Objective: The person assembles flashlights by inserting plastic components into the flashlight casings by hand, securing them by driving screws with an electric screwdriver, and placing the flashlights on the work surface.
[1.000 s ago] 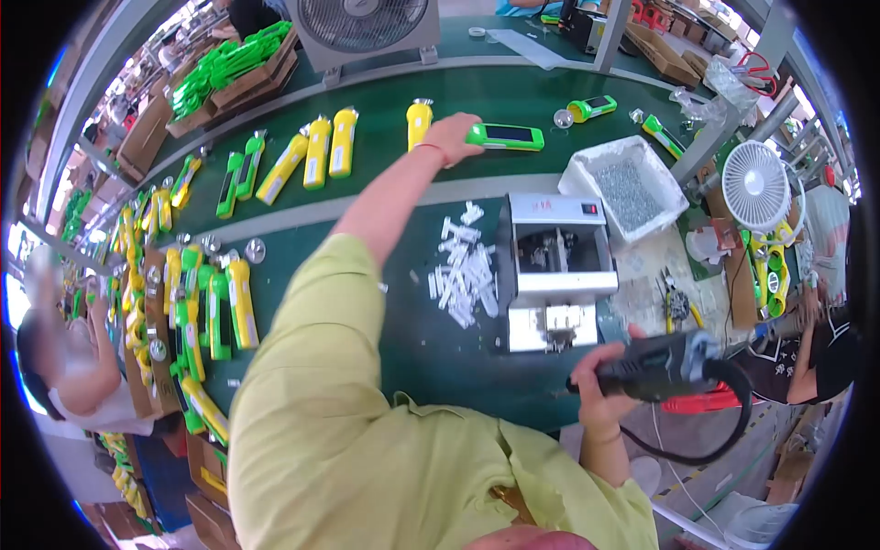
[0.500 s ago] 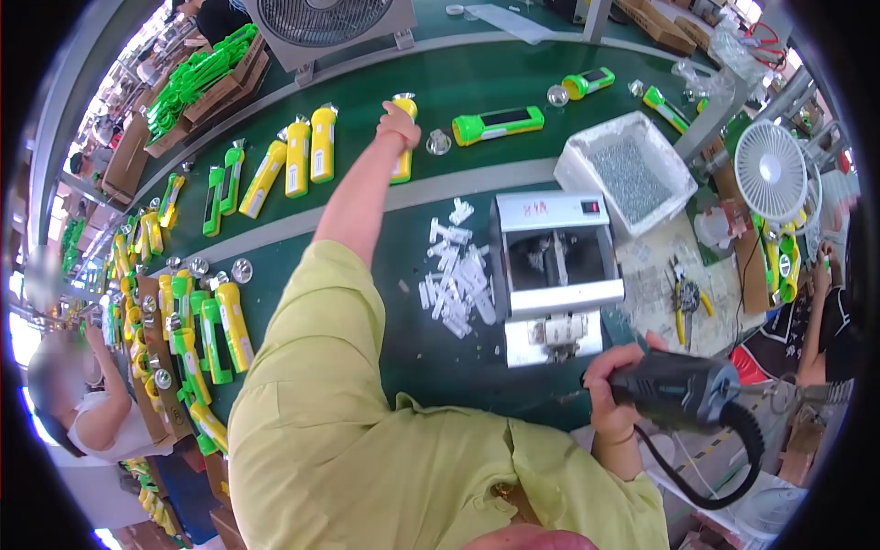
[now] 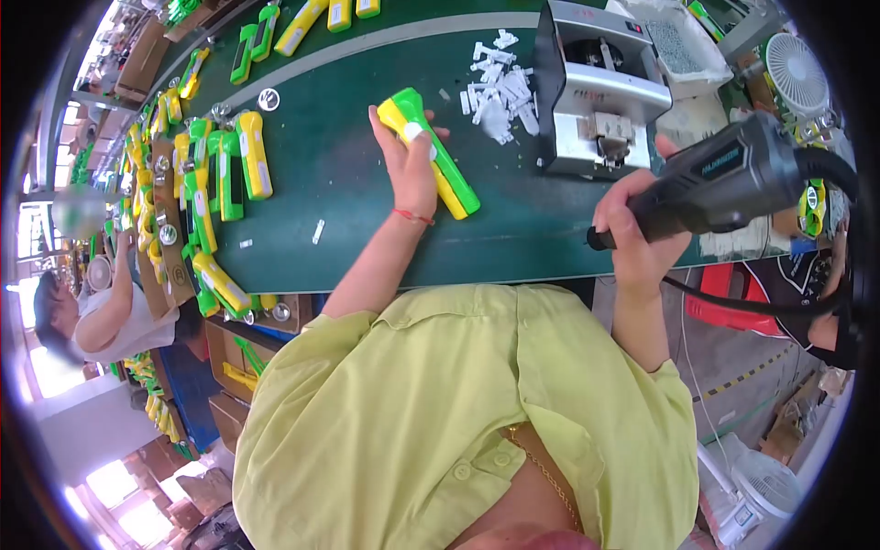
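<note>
My left hand (image 3: 412, 174) is closed around a yellow and green flashlight (image 3: 449, 179) above the green table. The flashlight's wide head points up and away from me, and its narrow end slants down to the right. My right hand (image 3: 642, 220) grips a black corded electric screwdriver (image 3: 720, 179), its tip pointing left near the table's front edge. Between and beyond the hands stands a silver screw feeder (image 3: 610, 87). Small clear plastic pieces (image 3: 502, 92) lie in a pile to its left.
Several flashlights (image 3: 255, 156) are bunched on the left, with a loose round reflector (image 3: 268, 99) near them. A white foam box (image 3: 674, 46) of screws sits behind the feeder. A white fan (image 3: 797, 73) is at right. A co-worker (image 3: 110, 312) sits at far left.
My left hand has come back from the far row with a flashlight, now held close in front of me. The right hand still holds the electric screwdriver, now raised higher in view. My view has tilted down.
</note>
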`<state>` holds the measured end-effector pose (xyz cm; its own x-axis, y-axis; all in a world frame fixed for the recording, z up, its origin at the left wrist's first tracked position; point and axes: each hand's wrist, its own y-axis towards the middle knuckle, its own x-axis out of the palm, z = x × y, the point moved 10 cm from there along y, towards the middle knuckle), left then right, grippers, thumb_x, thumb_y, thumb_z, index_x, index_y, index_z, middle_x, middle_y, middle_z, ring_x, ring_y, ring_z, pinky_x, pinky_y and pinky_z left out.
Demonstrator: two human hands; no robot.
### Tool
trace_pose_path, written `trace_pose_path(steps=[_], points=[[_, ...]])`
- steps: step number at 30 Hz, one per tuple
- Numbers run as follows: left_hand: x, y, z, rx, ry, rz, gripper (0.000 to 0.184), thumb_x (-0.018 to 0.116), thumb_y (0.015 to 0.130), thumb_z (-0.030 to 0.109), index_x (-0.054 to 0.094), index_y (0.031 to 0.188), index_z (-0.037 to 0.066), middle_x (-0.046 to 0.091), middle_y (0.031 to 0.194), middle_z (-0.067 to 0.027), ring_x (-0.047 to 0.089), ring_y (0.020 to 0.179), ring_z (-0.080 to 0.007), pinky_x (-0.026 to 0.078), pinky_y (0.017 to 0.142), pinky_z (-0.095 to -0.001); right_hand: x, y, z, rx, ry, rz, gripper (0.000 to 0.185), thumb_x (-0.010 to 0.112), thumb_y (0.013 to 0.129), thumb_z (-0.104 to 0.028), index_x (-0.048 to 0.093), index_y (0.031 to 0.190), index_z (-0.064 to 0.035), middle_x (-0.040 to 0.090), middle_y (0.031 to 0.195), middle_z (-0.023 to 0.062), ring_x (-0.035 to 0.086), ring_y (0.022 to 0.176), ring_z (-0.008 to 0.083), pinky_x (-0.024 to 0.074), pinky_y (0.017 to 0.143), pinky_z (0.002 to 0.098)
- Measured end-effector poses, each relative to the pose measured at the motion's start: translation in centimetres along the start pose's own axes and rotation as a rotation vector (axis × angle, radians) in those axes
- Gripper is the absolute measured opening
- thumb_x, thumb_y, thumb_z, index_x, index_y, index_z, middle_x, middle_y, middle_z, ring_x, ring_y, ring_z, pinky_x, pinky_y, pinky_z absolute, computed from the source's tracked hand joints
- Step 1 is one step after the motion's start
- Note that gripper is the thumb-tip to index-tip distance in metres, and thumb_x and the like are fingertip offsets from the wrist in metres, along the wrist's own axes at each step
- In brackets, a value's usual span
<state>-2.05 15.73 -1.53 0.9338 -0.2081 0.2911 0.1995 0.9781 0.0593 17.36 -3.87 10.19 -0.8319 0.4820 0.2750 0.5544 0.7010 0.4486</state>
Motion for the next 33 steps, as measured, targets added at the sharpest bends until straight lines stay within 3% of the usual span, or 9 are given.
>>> trace_pose_path(steps=[4,6,8,11,14,18,21,25,33], points=[[-2.9,-1.3,-0.1,0.023,0.064,0.018,0.073,0.046,0.086,0.007,0.004,0.146,0.016,0.052,0.109,-0.0141,0.059,0.085,-0.0221,0.049,0.080,-0.0333,-0.3,-1.7,-0.9,-0.009,-0.013,-0.020,0.063,0.067,0.074,0.005,0.035,0.127,0.0100,0.058,0.077,0.0089,0.055,0.058,0.0104,0.0451,0.054,0.0209],[-2.7,-1.1,1.9,0.185,0.350,-0.075,0.075,0.048,0.087,0.009,0.001,0.146,0.017,0.052,0.107,-0.0139,0.059,0.089,-0.0218,0.048,0.082,-0.0340,-0.6,-1.7,-1.4,-0.023,-0.002,-0.033,0.063,0.067,0.074,0.004,0.035,0.128,0.0108,0.058,0.078,0.0092,0.055,0.058,0.0107,0.0454,0.054,0.0213],[-4.8,-1.7,2.5,0.195,0.420,-0.023,0.074,0.052,0.087,0.011,0.008,0.146,0.016,0.053,0.108,-0.0169,0.058,0.095,-0.0243,0.047,0.084,-0.0361,-1.6,-2.5,-1.9,-0.057,-0.097,-0.001,0.066,0.067,0.075,0.002,0.032,0.130,0.0116,0.058,0.077,0.0086,0.055,0.058,0.0112,0.0458,0.055,0.0222],[-5.5,-3.6,3.1,-0.008,1.239,-0.131,0.058,0.053,0.087,0.028,0.031,0.141,0.027,0.052,0.108,-0.0230,0.057,0.094,-0.0368,0.045,0.084,-0.0412,-1.8,-2.9,-2.7,-0.078,-0.062,0.002,0.068,0.066,0.076,0.001,0.029,0.133,0.0118,0.057,0.075,0.0080,0.054,0.057,0.0114,0.0457,0.055,0.0225],[-6.4,-3.5,2.9,0.136,1.154,-0.071,0.056,0.052,0.087,0.031,0.033,0.140,0.025,0.054,0.104,-0.0206,0.058,0.092,-0.0354,0.045,0.083,-0.0419,-2.1,-3.4,-2.5,-0.075,-0.033,0.006,0.070,0.066,0.076,0.000,0.028,0.134,0.0111,0.057,0.074,0.0081,0.053,0.057,0.0116,0.0455,0.055,0.0225],[-6.8,-2.9,3.2,0.115,0.961,-0.060,0.057,0.056,0.086,0.028,0.034,0.138,0.022,0.057,0.106,-0.0226,0.059,0.094,-0.0366,0.046,0.084,-0.0414,-1.9,-2.8,-2.0,-0.074,0.010,-0.026,0.065,0.065,0.076,0.001,0.032,0.132,0.0095,0.057,0.078,0.0088,0.054,0.057,0.0116,0.0458,0.056,0.0232],[-7.5,-2.5,2.6,-0.040,0.803,-0.051,0.057,0.057,0.088,0.025,0.030,0.139,0.021,0.055,0.117,-0.0200,0.060,0.097,-0.0310,0.046,0.087,-0.0384,-1.4,-3.1,-0.6,0.041,-0.090,-0.034,0.054,0.066,0.075,0.001,0.043,0.123,0.0076,0.058,0.086,0.0100,0.055,0.059,0.0112,0.0467,0.056,0.0242],[-7.8,-2.5,1.7,-0.193,0.517,-0.055,0.061,0.056,0.090,0.016,0.023,0.142,0.018,0.053,0.118,-0.0152,0.060,0.096,-0.0221,0.049,0.085,-0.0346,-1.4,-2.3,-0.8,-0.010,-0.112,-0.053,0.062,0.068,0.074,0.000,0.038,0.128,0.0076,0.058,0.086,0.0103,0.056,0.061,0.0111,0.0470,0.059,0.0240],[-8.2,-3.1,1.2,-0.326,0.272,-0.048,0.084,0.057,0.090,0.012,-0.004,0.147,0.022,0.053,0.116,-0.0131,0.059,0.095,-0.0188,0.050,0.083,-0.0357,-1.3,-2.0,0.2,-0.009,-0.156,-0.146,0.072,0.065,0.077,0.001,0.025,0.137,0.0038,0.055,0.107,0.0162,0.056,0.096,0.0217,0.0439,0.087,0.0329]])
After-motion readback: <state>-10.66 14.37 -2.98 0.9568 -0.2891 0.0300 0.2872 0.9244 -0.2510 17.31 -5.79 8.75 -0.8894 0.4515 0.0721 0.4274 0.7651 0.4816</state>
